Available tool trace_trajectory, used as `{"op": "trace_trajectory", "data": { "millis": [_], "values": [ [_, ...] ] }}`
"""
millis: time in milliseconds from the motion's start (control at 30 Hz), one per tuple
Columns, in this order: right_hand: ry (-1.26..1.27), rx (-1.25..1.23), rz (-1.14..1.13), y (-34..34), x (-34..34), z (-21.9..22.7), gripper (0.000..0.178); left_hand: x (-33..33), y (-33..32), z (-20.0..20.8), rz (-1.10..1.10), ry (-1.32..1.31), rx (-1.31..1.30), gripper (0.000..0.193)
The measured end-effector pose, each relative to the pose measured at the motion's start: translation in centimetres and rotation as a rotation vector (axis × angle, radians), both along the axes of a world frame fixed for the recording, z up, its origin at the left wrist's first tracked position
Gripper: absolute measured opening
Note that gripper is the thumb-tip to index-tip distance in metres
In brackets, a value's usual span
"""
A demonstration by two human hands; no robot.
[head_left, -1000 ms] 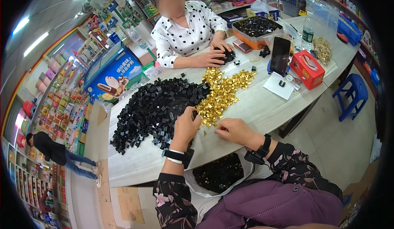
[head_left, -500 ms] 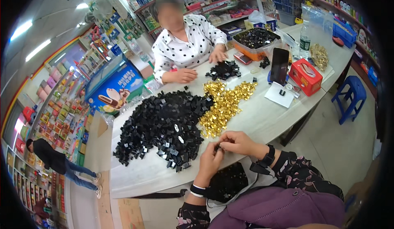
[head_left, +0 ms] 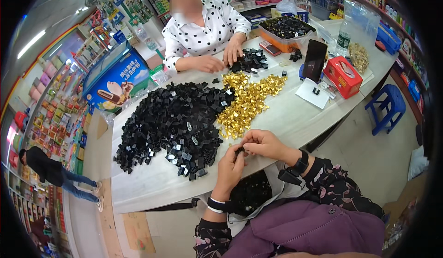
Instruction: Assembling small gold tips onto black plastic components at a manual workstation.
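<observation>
Close to the table's near edge, my left hand [head_left: 230, 166] grips a small black plastic piece [head_left: 239, 151] between thumb and fingers. My right hand [head_left: 264, 144] is closed in a pinch right against that piece; whatever its fingertips hold is hidden. Just beyond my hands lies a heap of small shiny gold pieces [head_left: 244, 112]. A large pile of black plastic pieces [head_left: 170, 119] spreads to the left of it. Below my wrists, at my lap, a bag or container holds more black pieces [head_left: 251, 193].
Opposite, a person in a dotted shirt [head_left: 203, 31] reaches to a smaller black heap [head_left: 249, 60]. An orange tub [head_left: 281, 44], a phone [head_left: 314, 60], a red tin [head_left: 343, 76], a white card [head_left: 312, 93] and a bottle [head_left: 343, 43] stand at right. A blue stool [head_left: 386, 109] is beyond the table.
The view has shifted slightly. My hands stay together at the table edge, working the small piece. The person opposite has brought both hands together beside the smaller black heap.
</observation>
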State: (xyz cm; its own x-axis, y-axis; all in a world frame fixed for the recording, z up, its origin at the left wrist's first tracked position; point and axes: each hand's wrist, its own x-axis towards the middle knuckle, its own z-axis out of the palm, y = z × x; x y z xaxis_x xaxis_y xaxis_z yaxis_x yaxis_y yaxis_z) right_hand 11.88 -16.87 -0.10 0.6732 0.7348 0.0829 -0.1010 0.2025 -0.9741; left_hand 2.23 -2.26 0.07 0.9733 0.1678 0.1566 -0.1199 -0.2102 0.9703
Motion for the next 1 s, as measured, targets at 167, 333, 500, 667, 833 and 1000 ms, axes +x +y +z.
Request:
{"op": "trace_trajectory", "data": {
  "millis": [167, 333, 500, 667, 833, 1000],
  "values": [
    [-0.106, -0.182, 0.018, -0.4, 0.2, 0.8, 0.015, -0.4, 0.0, -0.9, -0.007, -0.041, -0.038, 0.023],
    [-0.117, -0.237, 0.085, -0.3, 0.6, 1.0, 0.018, -0.1, 0.3, -1.1, 0.015, -0.093, 0.15, 0.022],
    [-0.066, -0.291, 0.124, 0.2, 0.9, 2.2, 0.021, -0.1, 0.7, -1.7, 0.03, -0.163, 0.173, 0.022],
    [-0.014, -0.314, 0.21, 0.8, 1.1, 2.4, 0.026, -0.6, 0.2, -1.2, 0.092, -0.195, -0.03, 0.021],
    [-0.042, -0.392, 0.059, 0.6, 1.0, 2.9, 0.022, -1.0, 0.4, -0.9, 0.082, -0.076, -0.286, 0.026],
    [-0.837, -0.698, -0.324, 0.1, 1.9, 1.2, 0.017, -0.7, 1.0, -0.9, 0.124, -0.047, -0.335, 0.024]
  ]
}}
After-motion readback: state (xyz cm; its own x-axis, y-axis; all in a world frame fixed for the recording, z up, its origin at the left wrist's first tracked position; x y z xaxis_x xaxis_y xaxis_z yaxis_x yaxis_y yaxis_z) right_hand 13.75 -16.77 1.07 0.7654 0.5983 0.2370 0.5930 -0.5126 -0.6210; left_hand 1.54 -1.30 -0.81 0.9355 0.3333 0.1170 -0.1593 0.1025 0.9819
